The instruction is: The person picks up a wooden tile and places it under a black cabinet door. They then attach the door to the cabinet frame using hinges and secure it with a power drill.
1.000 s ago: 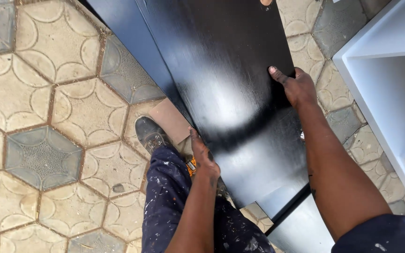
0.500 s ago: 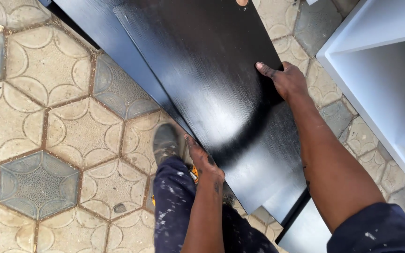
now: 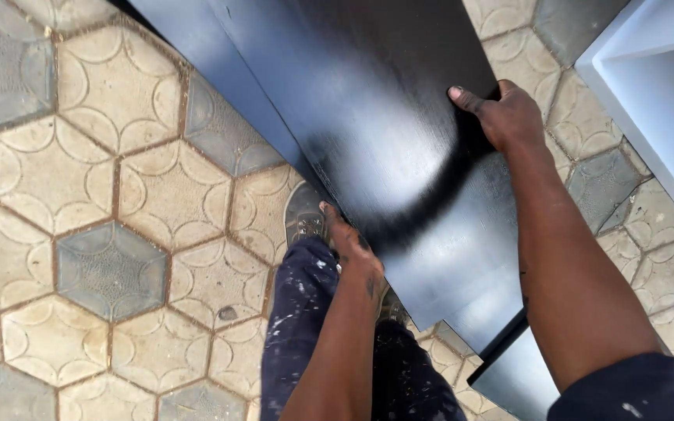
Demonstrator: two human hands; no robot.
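Head-camera footage is showing a large glossy black board (image 3: pixel 384 140) being held at a slant above a paved floor, running from the upper left of the view down toward the lower right. Its right edge is being gripped by the right hand (image 3: pixel 505 117), whose thumb is lying flat on the shiny top face while the other fingers are wrapped around the edge and hidden beneath it. Its left edge is being clasped by the left hand (image 3: pixel 352 249), which is closed along the lower rim of the board with the thumb pointing up the edge; the fingers underneath are not being shown. A second dark panel (image 3: pixel 196 54) is seen lying just under the board and jutting out along its left side, and another dark piece (image 3: pixel 516 374) is showing below the board's lower end, near the right forearm. A paint-spattered dark trouser leg (image 3: pixel 298 327) is seen beneath the left arm, with a worn shoe (image 3: pixel 304 214) planted on the ground just beside the board's left edge. The ground is being covered by hexagonal paving tiles (image 3: pixel 79 195) in beige and grey, each pressed with curved petal shapes. A white open-faced cabinet (image 3: pixel 665 86) is standing at the upper right, apart from the board.
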